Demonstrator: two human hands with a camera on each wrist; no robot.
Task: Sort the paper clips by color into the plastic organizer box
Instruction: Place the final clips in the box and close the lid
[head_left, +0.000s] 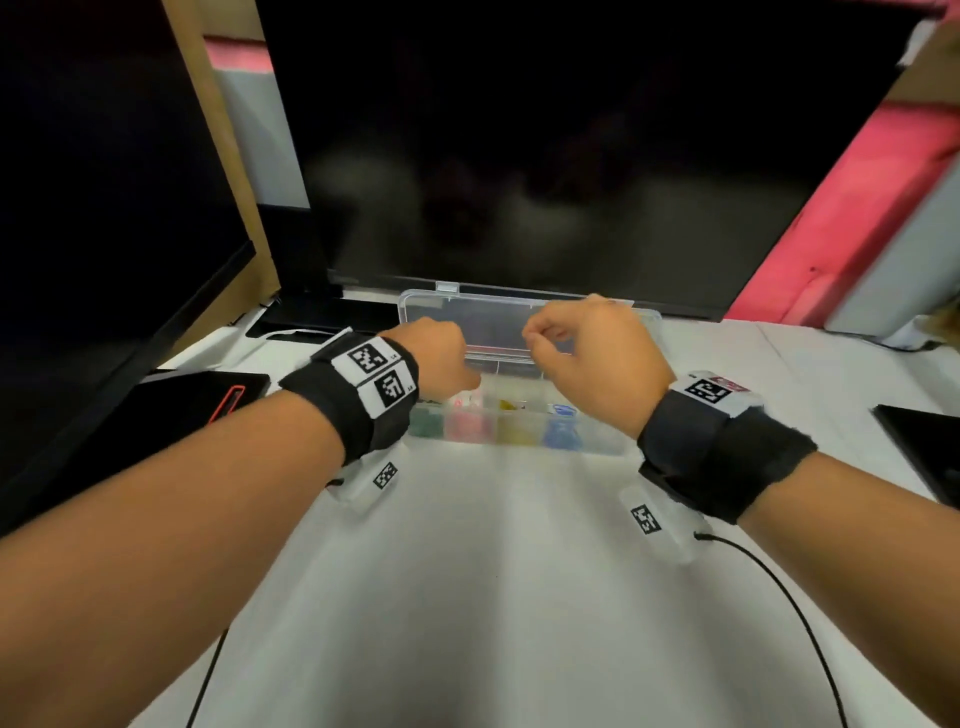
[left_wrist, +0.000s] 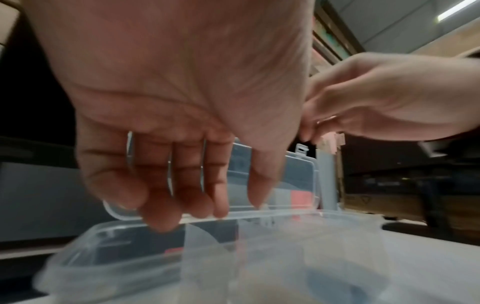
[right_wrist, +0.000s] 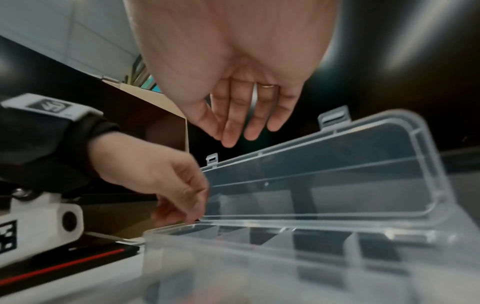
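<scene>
The clear plastic organizer box (head_left: 519, 448) sits mid-table, its lid (head_left: 493, 322) standing open behind it. Green (head_left: 427, 422), red (head_left: 467, 423), yellow (head_left: 514, 428) and blue paper clips (head_left: 561, 428) lie in separate front compartments. My left hand (head_left: 467, 382) hovers over the box's left end. Its fingers (left_wrist: 197, 205) hang down close to the lid's lower edge (right_wrist: 187, 214), and I see nothing held. My right hand (head_left: 540, 343) hangs above the box's right half. Its fingers (right_wrist: 241, 133) are relaxed and empty, well above the lid.
A large dark monitor (head_left: 571, 156) stands right behind the box, with another dark screen (head_left: 104, 208) at the left. A black device with a red stripe (head_left: 208, 400) lies left of the box. A black slab (head_left: 924, 441) lies at the right edge. A cable (head_left: 779, 597) trails over the white table.
</scene>
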